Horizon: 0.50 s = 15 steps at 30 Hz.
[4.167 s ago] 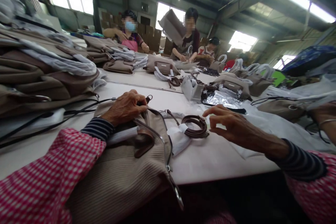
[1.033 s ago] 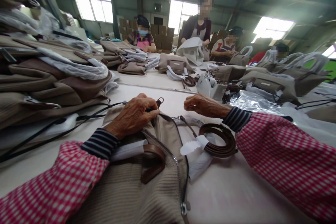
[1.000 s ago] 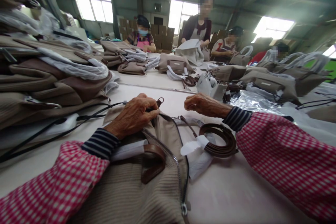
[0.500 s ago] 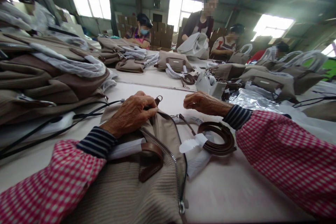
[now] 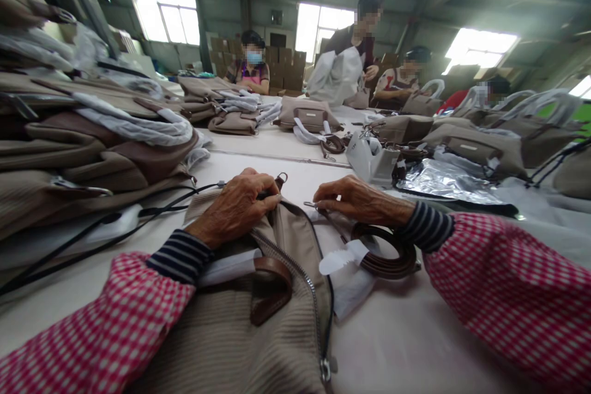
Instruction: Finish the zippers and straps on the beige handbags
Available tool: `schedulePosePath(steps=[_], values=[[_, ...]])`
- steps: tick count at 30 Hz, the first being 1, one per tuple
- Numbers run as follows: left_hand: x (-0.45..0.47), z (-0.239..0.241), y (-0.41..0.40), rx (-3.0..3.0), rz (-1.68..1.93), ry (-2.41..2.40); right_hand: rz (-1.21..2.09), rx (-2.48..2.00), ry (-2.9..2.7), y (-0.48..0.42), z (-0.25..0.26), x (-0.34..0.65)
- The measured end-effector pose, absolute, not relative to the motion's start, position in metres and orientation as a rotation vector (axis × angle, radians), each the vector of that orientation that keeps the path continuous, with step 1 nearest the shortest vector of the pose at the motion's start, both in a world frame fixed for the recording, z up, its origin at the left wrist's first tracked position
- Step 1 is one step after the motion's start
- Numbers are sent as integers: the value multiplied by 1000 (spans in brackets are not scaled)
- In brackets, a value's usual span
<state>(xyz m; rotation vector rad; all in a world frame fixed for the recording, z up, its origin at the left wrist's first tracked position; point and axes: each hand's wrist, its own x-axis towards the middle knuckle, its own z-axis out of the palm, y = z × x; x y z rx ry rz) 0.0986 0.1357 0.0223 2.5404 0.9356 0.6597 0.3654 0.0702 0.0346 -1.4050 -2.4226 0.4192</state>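
Observation:
A beige ribbed handbag (image 5: 231,332) with an open zip and a brown handle lies on the white table (image 5: 415,345) in front of me. My left hand (image 5: 235,206) grips the bag's far end beside a metal ring. My right hand (image 5: 357,200) pinches the metal clasp end of a coiled brown strap (image 5: 385,255), which lies just right of the bag. A white paper tag (image 5: 339,255) is wrapped on the coil.
A tall pile of beige bags (image 5: 83,141) stands at the left, with black cords (image 5: 138,212) trailing from it. More bags (image 5: 462,141), silver foil (image 5: 443,181) and a white box (image 5: 372,160) lie beyond. Several co-workers (image 5: 355,43) handle bags at the far side.
My right hand has dropped from above the table onto the strap's clasp end, closer to my left hand. My left hand has stayed on the bag. The standing co-worker has lifted a white cover.

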Motion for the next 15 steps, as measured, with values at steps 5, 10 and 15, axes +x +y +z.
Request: schedulePosePath(steps=[5, 10, 15], values=[[99, 21, 138, 2505, 651, 968, 218, -1448, -2446, 58, 27, 350], [99, 21, 139, 2460, 655, 967, 11, -1466, -2478, 57, 18, 347], [99, 23, 138, 2453, 619, 983, -49, -1521, -2456, 60, 18, 346]])
